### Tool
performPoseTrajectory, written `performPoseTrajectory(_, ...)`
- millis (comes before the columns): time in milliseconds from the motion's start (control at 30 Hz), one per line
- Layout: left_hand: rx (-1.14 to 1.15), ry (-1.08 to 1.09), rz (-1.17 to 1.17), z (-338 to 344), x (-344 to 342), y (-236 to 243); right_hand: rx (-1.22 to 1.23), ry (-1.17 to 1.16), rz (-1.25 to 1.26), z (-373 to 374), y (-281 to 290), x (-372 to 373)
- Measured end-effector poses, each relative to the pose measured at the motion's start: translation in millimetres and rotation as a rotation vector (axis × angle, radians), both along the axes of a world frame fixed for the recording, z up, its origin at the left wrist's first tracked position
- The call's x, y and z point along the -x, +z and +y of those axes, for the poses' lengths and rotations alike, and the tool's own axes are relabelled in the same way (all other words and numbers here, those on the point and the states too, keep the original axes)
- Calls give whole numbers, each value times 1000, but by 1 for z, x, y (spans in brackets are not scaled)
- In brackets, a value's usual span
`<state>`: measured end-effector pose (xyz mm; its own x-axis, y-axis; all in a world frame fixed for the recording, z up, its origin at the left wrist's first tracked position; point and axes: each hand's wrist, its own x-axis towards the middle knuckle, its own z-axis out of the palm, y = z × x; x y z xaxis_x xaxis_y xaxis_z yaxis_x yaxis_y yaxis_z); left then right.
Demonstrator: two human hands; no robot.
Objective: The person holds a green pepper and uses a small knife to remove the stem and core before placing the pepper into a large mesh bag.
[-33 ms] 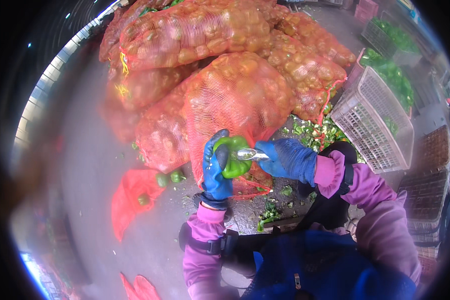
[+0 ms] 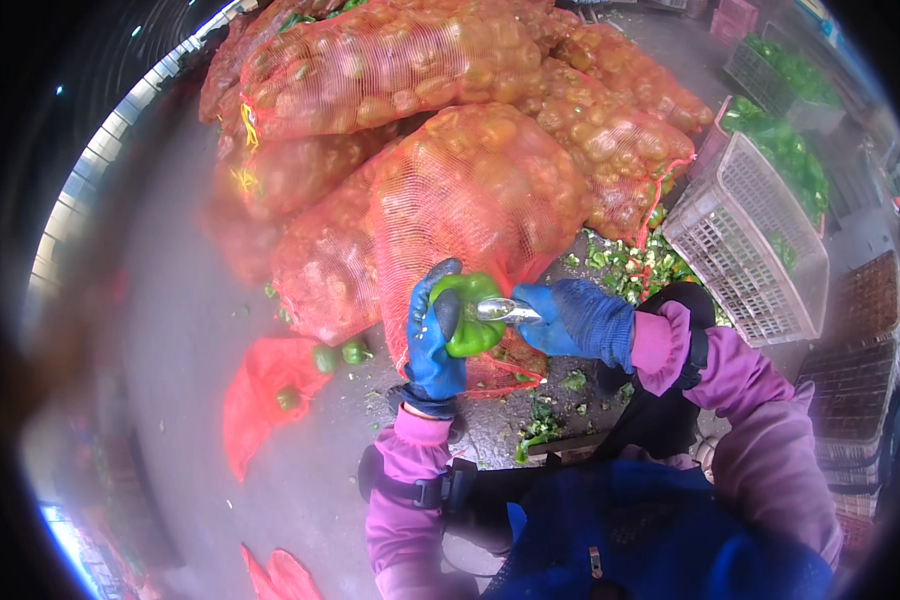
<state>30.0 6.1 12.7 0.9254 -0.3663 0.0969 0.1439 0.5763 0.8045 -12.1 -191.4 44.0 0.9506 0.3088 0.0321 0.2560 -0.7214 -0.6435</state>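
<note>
The left hand (image 2: 433,345) is closing around the green pepper (image 2: 476,340), near the mesh sack (image 2: 480,180); the right hand (image 2: 582,322) is clasping a metal tool (image 2: 510,311), its tip overlapping the pepper. Positions are remaining virtually unchanged, indicating no visible progress.

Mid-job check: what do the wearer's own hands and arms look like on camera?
The left hand and right hand wear blue gloves with darker blue areas. The left sleeve and right sleeve are pinkish purple; the right cuff is ruffled. A dark strap with a buckle circles the left sleeve, and a dark band the right.
</note>
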Motion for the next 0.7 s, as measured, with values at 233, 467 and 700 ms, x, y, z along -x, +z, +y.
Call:
performPoseTrajectory(233,-262,-111,-29,-5,2,-1,288,41,-197,-23,-17,-2)
performPoseTrajectory(467,-237,-97,33,-18,-4,-30,300,24,-19,-22,-16,-2)
performPoseTrajectory(700,-76,78,-34,-14,-2,-18,-29,8,16,-8,-16,-5)
